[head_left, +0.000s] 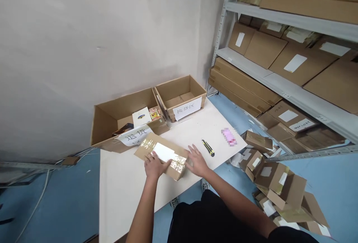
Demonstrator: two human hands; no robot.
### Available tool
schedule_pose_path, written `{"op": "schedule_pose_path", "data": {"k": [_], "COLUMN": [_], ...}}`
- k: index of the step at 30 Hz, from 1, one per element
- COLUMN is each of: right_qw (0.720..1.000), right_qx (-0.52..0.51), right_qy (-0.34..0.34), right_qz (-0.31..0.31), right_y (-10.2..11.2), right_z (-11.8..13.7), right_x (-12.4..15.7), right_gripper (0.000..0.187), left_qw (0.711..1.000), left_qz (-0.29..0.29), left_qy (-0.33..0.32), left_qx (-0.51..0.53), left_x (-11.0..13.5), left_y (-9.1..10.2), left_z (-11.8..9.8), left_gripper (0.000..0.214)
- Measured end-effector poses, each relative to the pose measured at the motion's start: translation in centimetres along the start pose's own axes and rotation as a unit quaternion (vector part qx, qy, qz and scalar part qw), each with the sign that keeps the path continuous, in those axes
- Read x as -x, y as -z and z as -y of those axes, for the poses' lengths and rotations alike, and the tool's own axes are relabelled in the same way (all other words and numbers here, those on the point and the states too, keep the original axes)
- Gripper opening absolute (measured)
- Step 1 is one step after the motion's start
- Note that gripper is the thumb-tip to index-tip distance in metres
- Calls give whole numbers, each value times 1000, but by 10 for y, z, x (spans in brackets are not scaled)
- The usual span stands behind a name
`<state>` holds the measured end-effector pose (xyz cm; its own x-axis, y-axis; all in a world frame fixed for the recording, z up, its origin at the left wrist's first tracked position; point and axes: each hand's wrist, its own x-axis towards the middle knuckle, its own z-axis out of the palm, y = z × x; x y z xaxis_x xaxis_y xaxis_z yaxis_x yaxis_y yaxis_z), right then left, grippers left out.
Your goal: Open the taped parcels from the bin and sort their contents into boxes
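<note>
A taped cardboard box (145,147) with a white label (163,152) lies on the white table in front of me. My left hand (155,165) rests on its top by the label, fingers spread. At the box's right end, my right hand (197,162) has its fingers apart, with the fingertips at the edge; whether they press on it I cannot tell. To the right of that hand lies a black and yellow utility knife (208,148). Farther right on the table is a blurred pink object (229,137).
Two open cardboard bins with handwritten signs, a left bin (104,122) holding small boxes and a right bin (181,95), stand at the table's back. Metal shelving (251,75) full of cartons rises on the right. Opened boxes (282,185) are heaped on the blue floor.
</note>
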<state>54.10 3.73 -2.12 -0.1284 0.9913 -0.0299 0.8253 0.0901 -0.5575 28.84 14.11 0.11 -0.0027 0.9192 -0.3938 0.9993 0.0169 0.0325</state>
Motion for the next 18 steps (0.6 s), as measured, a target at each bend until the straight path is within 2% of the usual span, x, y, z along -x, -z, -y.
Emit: {"op": "schedule_pose_path", "data": {"k": [2, 5, 7, 9, 12, 15, 18], "right_qw": [998, 983, 967, 947, 929, 942, 951], "right_qx": [20, 42, 40, 32, 47, 89, 92], "right_qy": [-61, -166, -231, -288, -320, -276, -242], "right_qz": [-2, 62, 101, 140, 178, 168, 169], "right_y": [21, 41, 43, 35, 10, -15, -25], "right_z": [-44, -111, -149, -177, -197, -199, -193], "right_x": [-12, -28, -34, -37, -35, -30, -30], "right_gripper": [70, 65, 58, 55, 58, 60, 56], "left_qw": [1000, 999, 996, 993, 988, 983, 980], "left_qz": [15, 49, 70, 88, 116, 148, 167], "left_qy": [7, -18, -47, -78, -102, -102, -99], "left_qx": [20, 14, -3, -3, 15, 26, 35], "left_x": [1, 1, 2, 2, 0, -5, -6], "left_y": [-4, -6, -7, -8, -10, -9, -7], "left_z": [-17, -23, -20, -16, -14, -16, -18], "left_gripper": [133, 133, 136, 142, 155, 164, 165]}}
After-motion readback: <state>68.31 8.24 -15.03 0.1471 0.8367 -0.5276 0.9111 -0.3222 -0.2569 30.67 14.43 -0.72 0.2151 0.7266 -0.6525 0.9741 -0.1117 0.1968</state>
